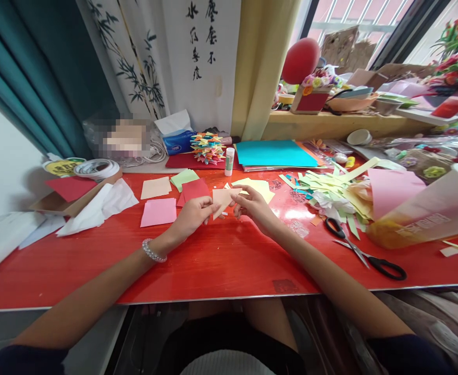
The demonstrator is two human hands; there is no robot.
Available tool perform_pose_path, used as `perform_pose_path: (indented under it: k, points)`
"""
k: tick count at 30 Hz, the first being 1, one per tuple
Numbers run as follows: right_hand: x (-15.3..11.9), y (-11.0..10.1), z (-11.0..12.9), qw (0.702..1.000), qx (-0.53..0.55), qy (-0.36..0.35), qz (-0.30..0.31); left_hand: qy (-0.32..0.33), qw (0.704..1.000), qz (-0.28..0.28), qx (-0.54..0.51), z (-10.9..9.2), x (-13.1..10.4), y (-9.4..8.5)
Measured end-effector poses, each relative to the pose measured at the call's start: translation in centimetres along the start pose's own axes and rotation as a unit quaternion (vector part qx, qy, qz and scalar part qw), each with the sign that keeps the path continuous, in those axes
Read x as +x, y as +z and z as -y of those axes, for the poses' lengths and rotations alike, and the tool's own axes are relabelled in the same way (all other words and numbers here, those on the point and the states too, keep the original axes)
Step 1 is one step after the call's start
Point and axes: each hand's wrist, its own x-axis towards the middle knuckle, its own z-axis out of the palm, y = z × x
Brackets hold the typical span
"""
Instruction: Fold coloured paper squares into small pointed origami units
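A small peach paper (221, 198), partly folded, is held up between my two hands above the red table. My left hand (196, 213) pinches its left edge. At its right corner, the fingers of my right hand (254, 205) are closed on it. Pale yellow sheets (263, 188) lie just behind my right hand. Red squares (196, 190) rest behind my left hand, with green squares (183, 178), peach squares (156, 188) and pink squares (158, 212) farther left. A glue stick (229, 161) stands upright beyond the held paper.
Two pairs of scissors (369, 259) lie at the right, beside a heap of paper strips (330, 190) and a large roll (432, 213). Blue sheets (277, 154) and a folded paper ornament (208, 148) are at the back. A cardboard tray (76, 203) sits at left.
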Motion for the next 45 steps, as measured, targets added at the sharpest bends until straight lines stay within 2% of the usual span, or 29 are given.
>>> perform_pose_path:
  k: [4,7,14,24,31,37,40,45]
  points:
    - [0.1,0.2,-0.7,1.0,0.0,-0.011,0.021,0.009,1.0,0.008,-0.022,0.4,0.1,0.4]
    - [0.2,0.3,-1.1,1.0,-0.012,-0.023,0.013,0.006,0.998,0.019,-0.053,0.7,0.1,0.7]
    - [0.1,0.4,-0.9,0.999,-0.023,-0.029,0.012,-0.008,0.997,-0.003,-0.073,1.1,0.1,1.0]
    - [0.1,0.3,-1.1,0.999,-0.035,-0.025,0.008,0.005,0.996,0.003,-0.087,1.4,0.1,1.4]
    - [0.1,0.2,-1.0,0.997,-0.078,-0.024,0.016,0.003,0.999,0.005,-0.051,1.8,0.3,1.2]
    - [-0.1,0.1,-1.1,0.99,-0.131,-0.024,0.048,0.032,0.999,-0.029,-0.017,1.2,0.2,0.6]
    - [-0.1,0.1,-1.1,0.989,-0.131,-0.04,0.046,0.028,0.999,-0.033,-0.03,1.1,0.1,0.6]
    - [-0.1,0.1,-1.0,0.986,-0.14,-0.094,0.005,0.03,0.998,-0.035,-0.042,1.3,0.1,0.7]
